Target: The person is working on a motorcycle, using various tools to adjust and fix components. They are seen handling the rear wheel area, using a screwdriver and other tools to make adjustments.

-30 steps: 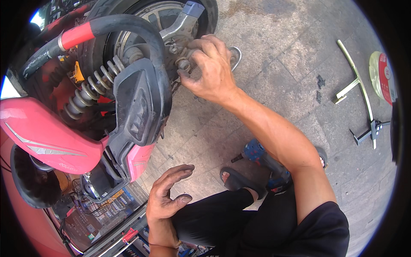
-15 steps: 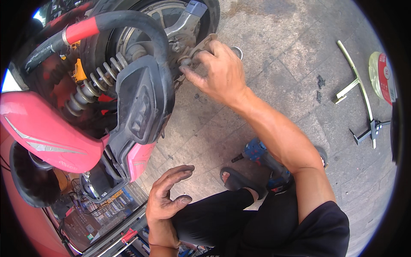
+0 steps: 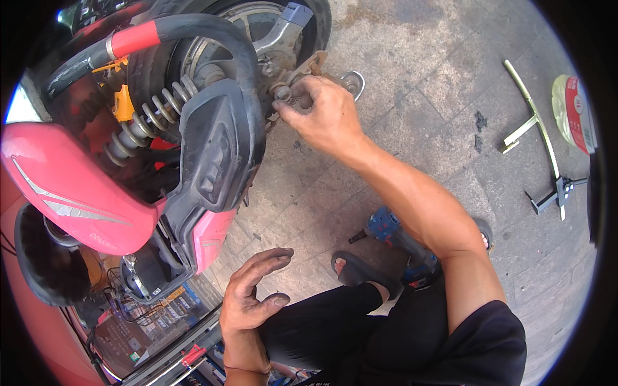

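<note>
My right hand [image 3: 328, 116] reaches up to the hub area of the wheel [image 3: 225, 38]. Its thumb and forefinger curl together around a round, dull metal fitting [image 3: 282, 93], with ridged coils or threads showing between them. A rusty lever [image 3: 314, 63] rises just beyond the knuckles. What the other fingers touch is hidden. My left hand [image 3: 251, 296] hovers above my thigh, palm turned inward, fingers apart and holding nothing. Nearest to it is the pink and black bodywork [image 3: 212, 238] of the vehicle.
A coil-spring shock absorber [image 3: 145, 125] and curved black bar [image 3: 193, 26] stand at left. A shiny metal cup or ring [image 3: 355, 82] sits past my right hand. A blue cordless drill [image 3: 386, 228] lies by my foot. At right are a metal stand [image 3: 537, 122] and plastic jug [image 3: 570, 112].
My right hand has shifted slightly down, its thumb and forefinger drawing closer around the fitting. More of the shiny metal piece behind it shows. The left hand has stayed still.
</note>
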A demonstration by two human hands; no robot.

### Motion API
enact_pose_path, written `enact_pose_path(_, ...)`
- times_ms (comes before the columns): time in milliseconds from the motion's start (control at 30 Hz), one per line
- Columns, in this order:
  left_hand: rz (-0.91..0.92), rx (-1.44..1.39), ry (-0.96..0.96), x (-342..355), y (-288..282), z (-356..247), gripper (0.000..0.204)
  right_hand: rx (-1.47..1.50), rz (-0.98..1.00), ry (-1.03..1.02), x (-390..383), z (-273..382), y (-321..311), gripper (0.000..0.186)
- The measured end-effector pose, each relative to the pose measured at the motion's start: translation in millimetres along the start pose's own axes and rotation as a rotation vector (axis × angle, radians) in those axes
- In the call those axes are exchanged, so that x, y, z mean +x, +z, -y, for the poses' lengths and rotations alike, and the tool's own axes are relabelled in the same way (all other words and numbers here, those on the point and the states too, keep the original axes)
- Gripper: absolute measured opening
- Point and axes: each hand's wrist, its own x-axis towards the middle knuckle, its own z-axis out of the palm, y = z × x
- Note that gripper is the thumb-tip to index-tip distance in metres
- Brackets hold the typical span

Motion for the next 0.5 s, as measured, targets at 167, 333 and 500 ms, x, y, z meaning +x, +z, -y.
enact_pose_path(167,0.011,0.041,0.051,0,-1,1,0.065,0.035,0.159,0.134,3,0,-3,0.046)
enact_pose_path(333,0.0,0.014,0.015,-3,1,-1,0.065,0.068,0.163,0.188,6,7,-3,0.046)
enact_pose_path(500,-0.013,-0.013,-0.009,-5,3,-3,0.066,0.099,0.198,0.289,6,9,-1,0.046)
